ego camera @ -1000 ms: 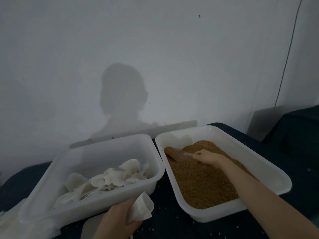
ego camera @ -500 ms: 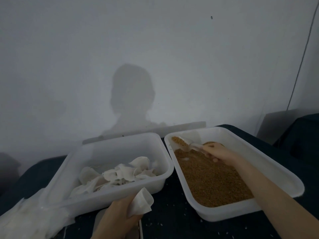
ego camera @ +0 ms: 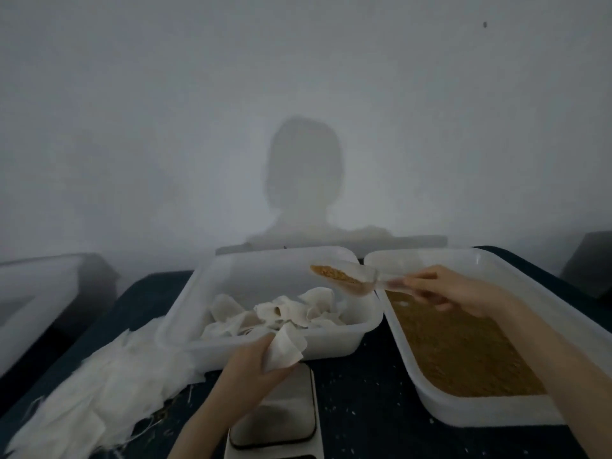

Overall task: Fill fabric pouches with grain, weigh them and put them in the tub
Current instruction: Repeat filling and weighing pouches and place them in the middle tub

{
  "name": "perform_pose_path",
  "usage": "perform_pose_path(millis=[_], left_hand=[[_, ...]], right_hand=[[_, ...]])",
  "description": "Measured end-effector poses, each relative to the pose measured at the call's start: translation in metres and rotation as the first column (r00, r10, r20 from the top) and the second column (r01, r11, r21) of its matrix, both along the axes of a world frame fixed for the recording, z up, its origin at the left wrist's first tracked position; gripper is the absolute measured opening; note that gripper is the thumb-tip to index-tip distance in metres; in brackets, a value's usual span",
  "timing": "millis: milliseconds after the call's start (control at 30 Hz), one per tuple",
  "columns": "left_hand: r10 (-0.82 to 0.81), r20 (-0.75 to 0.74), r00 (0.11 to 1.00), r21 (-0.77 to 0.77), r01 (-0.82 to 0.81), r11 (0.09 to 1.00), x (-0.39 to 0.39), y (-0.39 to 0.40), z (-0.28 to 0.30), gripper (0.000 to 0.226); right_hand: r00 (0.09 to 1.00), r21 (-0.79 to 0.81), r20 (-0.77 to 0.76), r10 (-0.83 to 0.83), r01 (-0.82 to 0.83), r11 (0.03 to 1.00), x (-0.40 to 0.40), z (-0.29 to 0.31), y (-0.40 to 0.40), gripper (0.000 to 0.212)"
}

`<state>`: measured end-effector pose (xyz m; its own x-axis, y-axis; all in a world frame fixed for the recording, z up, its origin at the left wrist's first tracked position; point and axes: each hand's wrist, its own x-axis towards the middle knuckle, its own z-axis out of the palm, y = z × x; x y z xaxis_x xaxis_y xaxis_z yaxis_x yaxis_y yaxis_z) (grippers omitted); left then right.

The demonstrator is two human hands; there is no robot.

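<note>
At the left, a loose heap of white fabric (ego camera: 99, 385) is spread on the dark counter (ego camera: 357, 392), and an empty fabric pouch (ego camera: 285, 349) is pinched in the left hand (ego camera: 251, 369) above the scale (ego camera: 278, 415), in front of the tub of pouches (ego camera: 331, 342). To the right, a clear scoop (ego camera: 344, 279) loaded with grain (ego camera: 334, 275) is gripped by the right hand (ego camera: 443, 288) beside the grain tub (ego camera: 516, 415). Filling appears to be the step in hand; next, the pouch mouth would need to be held open and the scoop tipped into it.
</note>
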<state>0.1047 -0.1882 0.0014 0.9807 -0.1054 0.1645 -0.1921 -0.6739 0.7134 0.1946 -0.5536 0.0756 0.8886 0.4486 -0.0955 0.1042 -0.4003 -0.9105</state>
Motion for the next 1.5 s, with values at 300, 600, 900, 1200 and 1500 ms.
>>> perform_pose_path(millis=[300,600,900,1200,1500], left_hand=[[0.01,0.086,0.996,0.027,-0.013,1.0,-0.01,0.027,0.001,0.029],[-0.022,0.085,0.996,0.182,0.006,0.983,-0.012,0.036,0.001,0.033],[-0.071,0.066,0.995,0.218,0.055,0.975,-0.014,0.034,0.002,0.05],[-0.116,0.087,0.989,0.198,0.097,0.975,-0.02,0.027,0.001,0.049],[-0.122,0.001,0.993,0.135,0.12,0.984,-0.019,0.025,0.006,0.048]], right_hand=[[0.95,-0.275,-0.066,0.305,-0.311,0.91,-0.014,0.015,0.038,0.037],[0.933,-0.381,-0.02,0.36,-0.34,0.86,-0.016,0.018,0.067,0.062],[0.904,-0.371,-0.01,0.428,-0.401,0.838,-0.022,0.019,0.078,0.032],[0.9,-0.353,0.01,0.435,-0.404,0.844,-0.025,0.019,0.085,0.023],[0.926,-0.337,-0.043,0.375,-0.367,0.867,-0.021,0.021,0.096,0.021]])
